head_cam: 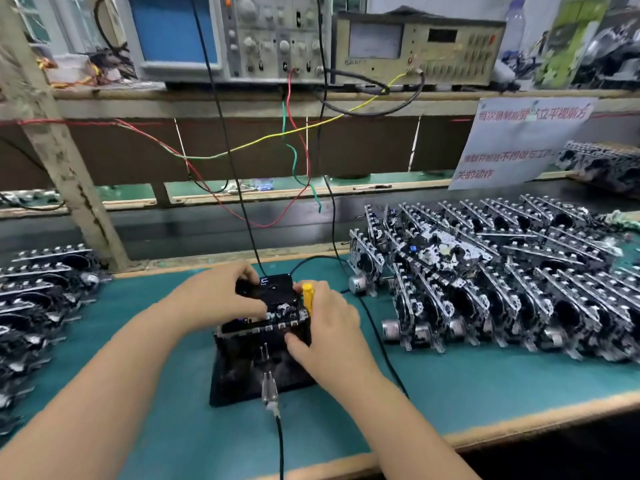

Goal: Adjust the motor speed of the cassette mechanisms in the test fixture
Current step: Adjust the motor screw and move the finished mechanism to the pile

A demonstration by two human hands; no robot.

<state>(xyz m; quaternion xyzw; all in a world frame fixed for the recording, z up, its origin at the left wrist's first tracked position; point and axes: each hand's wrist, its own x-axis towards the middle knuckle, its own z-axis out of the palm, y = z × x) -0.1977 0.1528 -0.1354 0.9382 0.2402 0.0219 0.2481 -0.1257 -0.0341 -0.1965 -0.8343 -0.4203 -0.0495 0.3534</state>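
At the far left of the green tabletop (485, 393) lay a stack of cassette mechanisms (38, 306), black and metallic, ranged in overlapping rows. The left forearm came in from the lower left and rose diagonally toward the middle. The left hand (221, 296) lay palm down, its fingers curled over the top left part of the cassette mechanism in the fixture (268, 299), its grip closed on that unit.

The black test fixture (256, 368) stood at the centre of the tabletop, near its front edge. Its long axis ran from the person outward, its sloped face toward the person, and the seated mechanism lay across its far upper end. A clear plug (269, 389) with a black cable entered the near end of the fixture.

The right forearm came in from the lower right. The right hand (329, 327) rested against the right side of the fixture, its grip closed round a yellow screwdriver handle (307, 297) that stood nearly upright; the tip was hidden. The thumb touched the front edge of the fixture.

To the right, a large batch of mechanisms (502, 271) stood on edge in slanting rows. Behind, on a shelf, sat an oscilloscope (225, 36) and a beige meter (419, 50), and a printed sign (519, 140) leaned further right.
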